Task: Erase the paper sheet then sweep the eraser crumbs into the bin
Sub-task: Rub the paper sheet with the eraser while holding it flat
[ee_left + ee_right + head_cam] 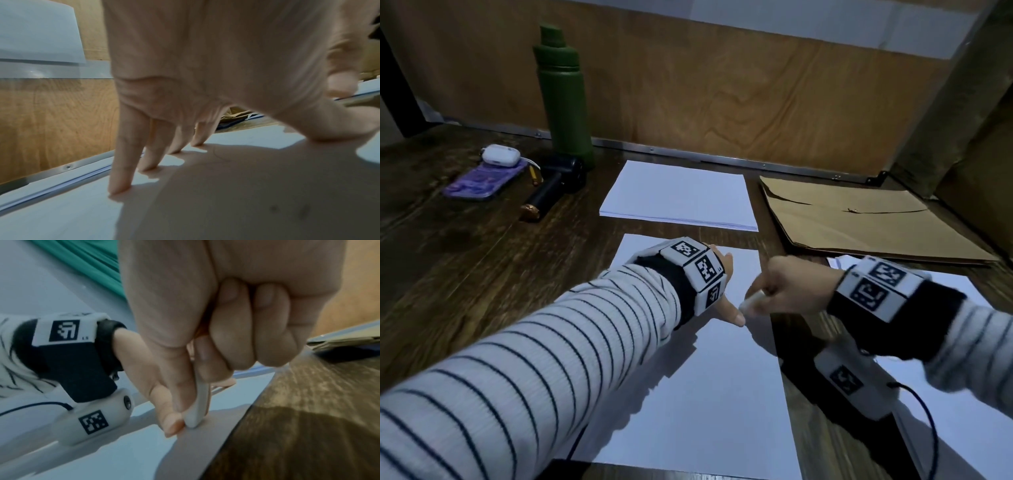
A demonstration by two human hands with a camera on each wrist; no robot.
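A white paper sheet point(722, 394) lies on the dark wooden table point(482, 274) in front of me. My left hand point(722, 284) presses down on its upper part with straight, spread fingers point(121, 170) and the thumb out to the right. My right hand point(787, 287) pinches a white eraser point(751, 301) between thumb and curled fingers. In the right wrist view the eraser point(197, 402) stands tip-down on the sheet point(102, 459) near its right edge, close beside the left thumb. A faint pencil line point(220, 155) shows on the paper. I see no crumbs.
A stack of white paper point(681, 195) lies behind the sheet, with a flat brown cardboard piece point(859, 219) at the right. A green bottle point(565, 92), a phone point(482, 178), an earbud case point(500, 154) and a black tool point(554, 185) sit at the back left. More sheets point(962, 377) lie under my right arm.
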